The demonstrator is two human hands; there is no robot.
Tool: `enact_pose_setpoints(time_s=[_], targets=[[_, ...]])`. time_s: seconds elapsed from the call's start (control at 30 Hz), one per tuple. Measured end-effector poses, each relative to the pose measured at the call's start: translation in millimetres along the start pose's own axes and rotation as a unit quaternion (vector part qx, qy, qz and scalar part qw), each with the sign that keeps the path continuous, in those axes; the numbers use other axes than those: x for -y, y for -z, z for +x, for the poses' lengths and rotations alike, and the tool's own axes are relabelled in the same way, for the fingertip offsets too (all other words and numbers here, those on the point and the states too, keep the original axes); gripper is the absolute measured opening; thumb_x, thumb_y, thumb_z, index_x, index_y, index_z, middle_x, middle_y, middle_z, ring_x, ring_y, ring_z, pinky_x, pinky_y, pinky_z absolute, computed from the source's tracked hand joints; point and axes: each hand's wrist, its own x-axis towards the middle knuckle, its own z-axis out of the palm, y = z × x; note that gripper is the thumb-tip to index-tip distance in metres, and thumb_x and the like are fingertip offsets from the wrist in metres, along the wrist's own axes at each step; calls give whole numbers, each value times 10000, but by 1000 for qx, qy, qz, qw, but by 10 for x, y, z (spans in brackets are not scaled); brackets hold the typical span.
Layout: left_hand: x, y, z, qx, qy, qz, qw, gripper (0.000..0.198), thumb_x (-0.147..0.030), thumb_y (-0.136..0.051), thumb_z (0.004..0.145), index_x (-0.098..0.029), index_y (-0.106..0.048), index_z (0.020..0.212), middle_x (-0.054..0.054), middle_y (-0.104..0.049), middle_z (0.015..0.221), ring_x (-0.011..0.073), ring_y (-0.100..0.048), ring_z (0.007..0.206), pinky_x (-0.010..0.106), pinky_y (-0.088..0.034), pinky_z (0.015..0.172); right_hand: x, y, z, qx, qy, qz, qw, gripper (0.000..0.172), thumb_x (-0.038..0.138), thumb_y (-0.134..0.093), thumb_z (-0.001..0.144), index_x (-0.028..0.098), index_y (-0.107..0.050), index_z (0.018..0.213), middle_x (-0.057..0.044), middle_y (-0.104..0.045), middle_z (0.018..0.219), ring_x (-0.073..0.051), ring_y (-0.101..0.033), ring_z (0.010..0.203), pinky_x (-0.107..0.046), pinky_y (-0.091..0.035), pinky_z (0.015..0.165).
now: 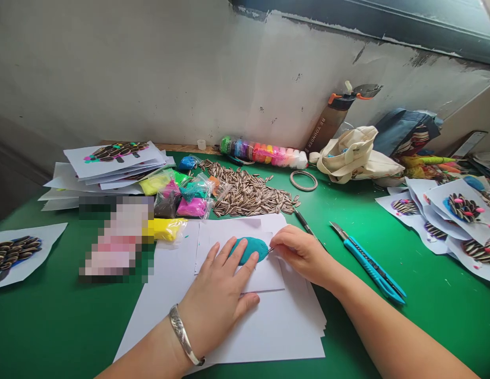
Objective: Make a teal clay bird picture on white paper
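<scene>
Teal clay lies on white paper — left hand spread across it, grasping nothing; right hand pinches a thin dark piece at the clay's three o'clock. Apparent step: attaching it; next move likely needs gentle pressure.

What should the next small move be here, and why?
Probably to press the thin dark piece gently into the teal clay: the right grip pinches it at the clay's right edge, while the left hand, spread partly over the clay on white paper, seems placed to steady it.
</scene>
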Motion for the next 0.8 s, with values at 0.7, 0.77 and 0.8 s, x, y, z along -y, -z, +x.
enact_pose_setpoints(time_s=[0.7,0.77,0.8], targets=[[-6,10,7,15,0,14,1000,595,-459,-482,926,-260,-332,1466,104,-293,1545,346,-250,1414,595,-280,1105,114,-103,-59,49,74,-86,992,157,95,-483,898,182,-613,911,-61,-592,824,-184,-469,787,-322,-390,698],[-6,11,11,18,0,16,1000,595,-465,-475,928,-259,-331,1467,104,-291,1545,346,-247,1415,597,-281,1105,140,-119,-59,51,78,-82,992,152,103,-477,906,179,-607,892,-59,-587,815,-183,-468,782,-320,-387,697],[-5,13,12,19,-1,17,1000,593,-467,-470,929,-256,-332,1467,105,-290,1545,346,-245,1416,598,-280,1106,152,-129,-56,55,79,-85,992,153,106,-473,910,179,-605,884,-59,-585,810,-183,-468,782,-320,-385,699]])
